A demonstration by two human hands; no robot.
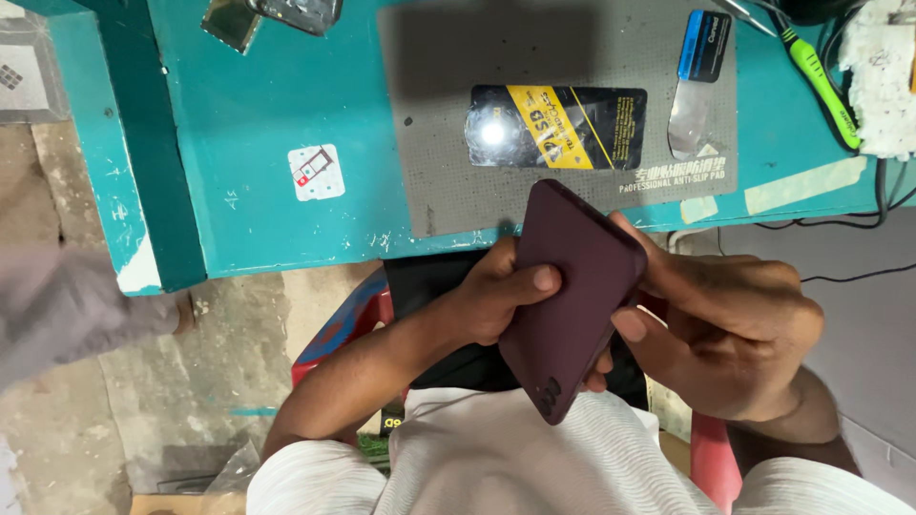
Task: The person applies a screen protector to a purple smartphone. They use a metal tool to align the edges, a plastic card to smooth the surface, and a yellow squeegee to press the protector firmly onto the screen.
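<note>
I see my left hand (496, 296) and right hand (725, 324) clamped on the maroon phone (572, 296), 6 o'clock of the bench (267, 124); I'd press edges evenly.

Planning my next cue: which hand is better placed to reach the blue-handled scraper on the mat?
Probably right: the right hand sits nearer the scraper, while the left hand grips the maroon phone.

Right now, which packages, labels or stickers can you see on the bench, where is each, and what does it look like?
Flat packet: middle of the grey mat, rectangular, glossy black with a yellow diagonal band.
Sticker: on the teal bench left of the mat, small white square with a red mark.
Tool label: on the metal scraper, mat's upper right, blue and black rectangle.
Printed mat marking: mat's lower right corner, white lettering.
</note>
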